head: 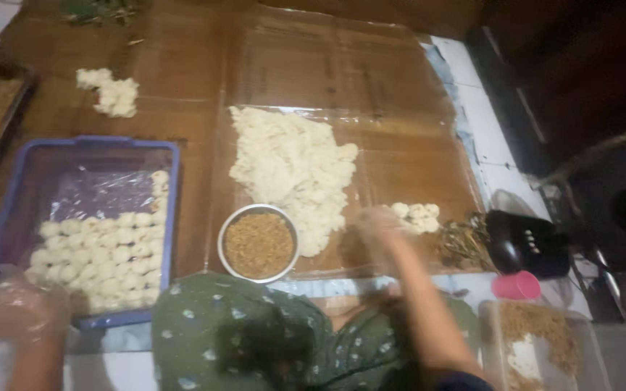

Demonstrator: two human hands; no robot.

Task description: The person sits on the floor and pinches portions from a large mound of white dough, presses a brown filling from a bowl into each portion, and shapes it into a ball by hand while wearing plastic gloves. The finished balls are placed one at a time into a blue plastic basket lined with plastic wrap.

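One big pile of white dough on the plastic sheet, right hand blurry just beside it, left hand blurry near one blue tray of many dough balls, both grips too blurry to tell, one round bowl of brown crumbs, one pink cup

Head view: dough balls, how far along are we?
Done: the blue plastic tray holds rows of white dough balls, about half full. In hand: the right hand, motion-blurred, reaches toward a small cluster of white balls; the left hand is blurred near the tray's corner. Left: a big white dough mass and a round metal bowl of brown filling.
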